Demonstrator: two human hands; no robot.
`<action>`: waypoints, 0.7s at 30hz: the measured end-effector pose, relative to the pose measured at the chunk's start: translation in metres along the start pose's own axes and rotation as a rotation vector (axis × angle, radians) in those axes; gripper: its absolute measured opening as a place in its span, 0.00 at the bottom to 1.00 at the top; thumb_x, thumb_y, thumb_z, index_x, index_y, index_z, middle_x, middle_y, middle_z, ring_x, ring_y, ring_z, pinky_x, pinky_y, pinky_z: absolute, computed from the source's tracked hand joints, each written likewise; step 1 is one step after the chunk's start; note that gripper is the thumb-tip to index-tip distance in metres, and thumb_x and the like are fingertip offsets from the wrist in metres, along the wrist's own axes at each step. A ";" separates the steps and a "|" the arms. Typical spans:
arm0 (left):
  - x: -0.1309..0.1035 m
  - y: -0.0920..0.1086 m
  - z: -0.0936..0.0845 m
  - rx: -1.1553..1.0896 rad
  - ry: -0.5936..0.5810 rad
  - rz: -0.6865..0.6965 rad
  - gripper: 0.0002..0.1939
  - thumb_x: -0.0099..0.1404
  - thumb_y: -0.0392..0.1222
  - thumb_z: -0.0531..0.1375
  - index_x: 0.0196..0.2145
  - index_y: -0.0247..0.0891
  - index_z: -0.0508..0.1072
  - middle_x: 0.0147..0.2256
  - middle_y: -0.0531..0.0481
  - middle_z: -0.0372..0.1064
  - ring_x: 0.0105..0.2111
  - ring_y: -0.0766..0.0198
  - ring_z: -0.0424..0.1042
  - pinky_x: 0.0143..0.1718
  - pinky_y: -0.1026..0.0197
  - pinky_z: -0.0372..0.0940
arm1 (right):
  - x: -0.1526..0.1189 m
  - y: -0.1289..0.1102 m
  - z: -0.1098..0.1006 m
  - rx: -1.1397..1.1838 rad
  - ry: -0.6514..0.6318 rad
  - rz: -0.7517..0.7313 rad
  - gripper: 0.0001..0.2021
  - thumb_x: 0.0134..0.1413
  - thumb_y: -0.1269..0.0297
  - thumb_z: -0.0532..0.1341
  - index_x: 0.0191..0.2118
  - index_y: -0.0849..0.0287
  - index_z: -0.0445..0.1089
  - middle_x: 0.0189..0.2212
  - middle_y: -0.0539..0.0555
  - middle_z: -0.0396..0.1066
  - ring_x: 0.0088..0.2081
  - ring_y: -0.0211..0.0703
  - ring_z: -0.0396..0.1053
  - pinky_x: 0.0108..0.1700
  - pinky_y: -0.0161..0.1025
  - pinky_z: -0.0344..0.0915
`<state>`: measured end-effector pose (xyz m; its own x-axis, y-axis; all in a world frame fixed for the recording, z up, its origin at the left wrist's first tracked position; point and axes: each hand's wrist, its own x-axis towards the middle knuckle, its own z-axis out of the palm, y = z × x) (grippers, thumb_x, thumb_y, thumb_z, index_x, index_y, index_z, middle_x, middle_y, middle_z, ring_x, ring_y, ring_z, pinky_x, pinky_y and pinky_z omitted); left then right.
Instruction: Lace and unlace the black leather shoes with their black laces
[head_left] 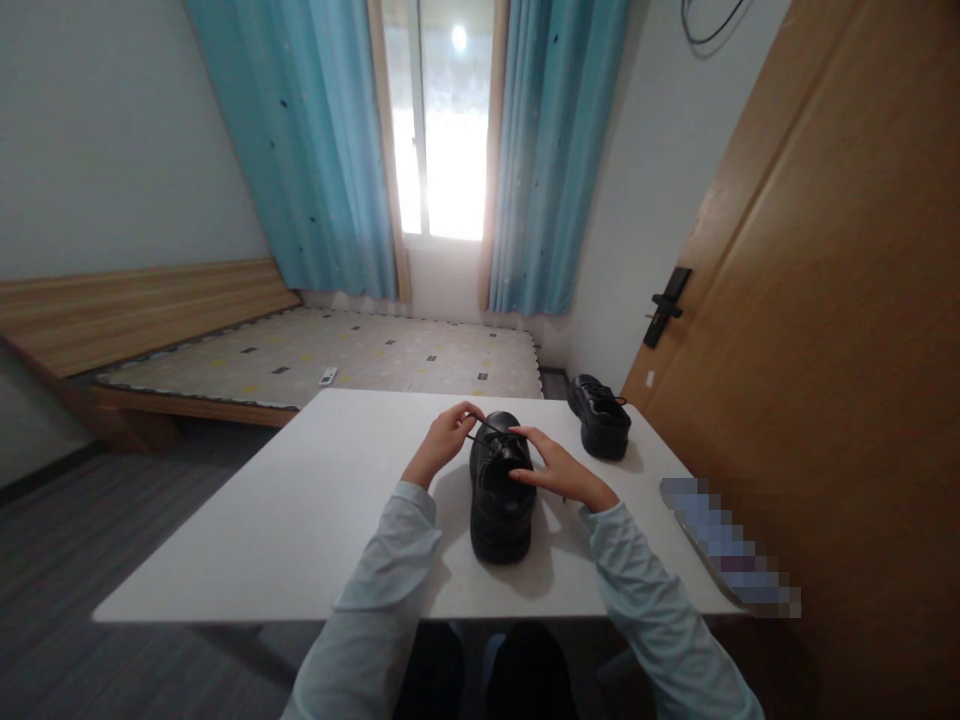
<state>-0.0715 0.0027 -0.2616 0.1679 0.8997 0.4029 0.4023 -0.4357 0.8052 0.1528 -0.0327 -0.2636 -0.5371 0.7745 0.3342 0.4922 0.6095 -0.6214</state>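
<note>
A black lace-up shoe [501,535] stands on the white table [300,540] in front of me, heel toward me and toe pointing away. My left hand [452,432] is closed in a pinch on the shoe's black lace [486,424], which is drawn out to the left above the tongue. On the other side, my right hand [551,468] holds the shoe at its right side. Its thumb reaches over the opening and its index finger lies by the laces, with the two spread apart. Its other fingers are partly hidden.
A matching black shoe [602,425] stands at the table's far right. A blurred flat object [727,550] lies along the right edge, beside the wooden door [817,330]. Beyond the table is a bed [375,345] with a small white remote-like object [328,376] on it.
</note>
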 end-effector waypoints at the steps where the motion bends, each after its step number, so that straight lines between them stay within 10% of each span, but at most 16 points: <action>1: 0.000 0.000 -0.001 0.041 0.008 0.002 0.10 0.59 0.38 0.52 0.32 0.37 0.73 0.29 0.52 0.71 0.28 0.66 0.65 0.32 0.64 0.59 | 0.000 0.000 0.000 -0.002 -0.001 0.001 0.32 0.48 0.56 0.64 0.58 0.58 0.57 0.55 0.62 0.61 0.57 0.53 0.60 0.59 0.52 0.55; 8: -0.001 0.001 -0.005 0.097 0.103 -0.058 0.09 0.56 0.37 0.55 0.31 0.37 0.75 0.24 0.53 0.69 0.24 0.67 0.62 0.30 0.64 0.59 | -0.001 0.002 0.000 -0.008 -0.003 -0.003 0.32 0.48 0.55 0.64 0.58 0.57 0.57 0.56 0.61 0.61 0.57 0.52 0.59 0.59 0.52 0.55; 15: -0.004 0.009 -0.003 -0.551 0.157 -0.171 0.11 0.53 0.40 0.59 0.34 0.35 0.69 0.26 0.55 0.62 0.27 0.68 0.67 0.34 0.58 0.70 | -0.001 0.006 0.001 -0.016 -0.005 -0.007 0.34 0.48 0.55 0.64 0.59 0.58 0.55 0.57 0.62 0.59 0.58 0.52 0.58 0.60 0.52 0.54; 21: -0.004 0.013 -0.002 -0.656 0.163 -0.212 0.11 0.54 0.41 0.58 0.35 0.35 0.69 0.25 0.56 0.59 0.23 0.72 0.62 0.25 0.65 0.67 | -0.001 0.004 0.000 -0.009 -0.010 0.000 0.33 0.48 0.56 0.64 0.59 0.57 0.56 0.57 0.62 0.60 0.58 0.53 0.59 0.60 0.52 0.54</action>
<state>-0.0688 -0.0066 -0.2517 -0.0116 0.9739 0.2267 -0.2228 -0.2236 0.9489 0.1550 -0.0310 -0.2666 -0.5439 0.7726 0.3274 0.4982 0.6113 -0.6149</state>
